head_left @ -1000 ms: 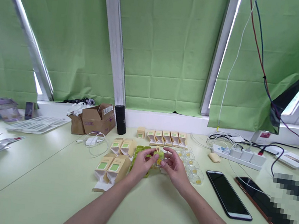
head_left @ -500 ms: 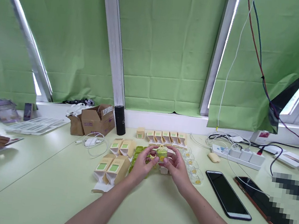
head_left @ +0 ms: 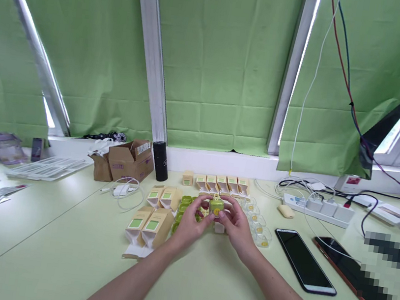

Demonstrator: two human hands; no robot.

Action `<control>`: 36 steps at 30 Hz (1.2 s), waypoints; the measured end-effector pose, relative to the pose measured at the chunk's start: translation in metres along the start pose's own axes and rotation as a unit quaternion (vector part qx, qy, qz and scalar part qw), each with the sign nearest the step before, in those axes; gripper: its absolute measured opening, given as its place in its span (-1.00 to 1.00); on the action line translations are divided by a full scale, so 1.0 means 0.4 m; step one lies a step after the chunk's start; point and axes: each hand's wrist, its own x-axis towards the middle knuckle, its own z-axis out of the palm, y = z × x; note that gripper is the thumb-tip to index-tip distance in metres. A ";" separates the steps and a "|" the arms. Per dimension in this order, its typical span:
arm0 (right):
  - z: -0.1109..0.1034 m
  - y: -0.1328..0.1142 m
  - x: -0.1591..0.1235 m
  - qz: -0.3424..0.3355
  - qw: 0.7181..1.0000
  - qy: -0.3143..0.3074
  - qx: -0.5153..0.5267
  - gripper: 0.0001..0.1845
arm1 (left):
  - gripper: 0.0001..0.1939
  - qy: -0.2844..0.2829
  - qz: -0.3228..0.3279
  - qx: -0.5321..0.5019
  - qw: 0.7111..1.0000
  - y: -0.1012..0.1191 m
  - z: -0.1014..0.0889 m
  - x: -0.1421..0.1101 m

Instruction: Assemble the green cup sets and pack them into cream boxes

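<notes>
A small green case (head_left: 216, 205) with a yellow round spot on its front and a pale loop on top is held up between my two hands. My left hand (head_left: 192, 218) grips its left side with thumb and fingers. On the other side, my right hand (head_left: 236, 222) pinches it, the thumb low near the yellow spot. Green cups (head_left: 182, 207) stand just left of my left hand, partly covered by it. Clear plastic covers (head_left: 259, 228) with yellow spots lie in rows to the right of my right hand. A small white piece (head_left: 219, 228) sits under the held case.
Open tan cartons (head_left: 154, 225) stand left of my hands, and more small cartons (head_left: 222, 185) line up behind. Two phones, one a black phone (head_left: 305, 261), lie at right, before a power strip (head_left: 318, 210). A cardboard box (head_left: 131, 160) and black cylinder (head_left: 160, 161) stand back left.
The green case has turned so its yellow-spotted front faces me, and my fingers have shifted around it. At far left, another person's hand has left the view and a plastic bag lies there.
</notes>
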 end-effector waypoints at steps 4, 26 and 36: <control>-0.004 0.006 0.005 -0.013 1.000 -0.002 -0.007 -0.54 | -0.59 0.000 0.001 -0.003 1.000 0.001 -0.001 0.000; -0.007 -0.006 0.007 0.077 0.973 0.030 0.217 -0.45 | -0.55 0.037 0.032 -0.011 0.999 0.010 0.004 -0.014; -0.024 0.057 0.012 0.118 0.953 0.050 0.274 -0.69 | -0.65 0.036 0.024 -0.029 0.999 0.018 0.008 -0.014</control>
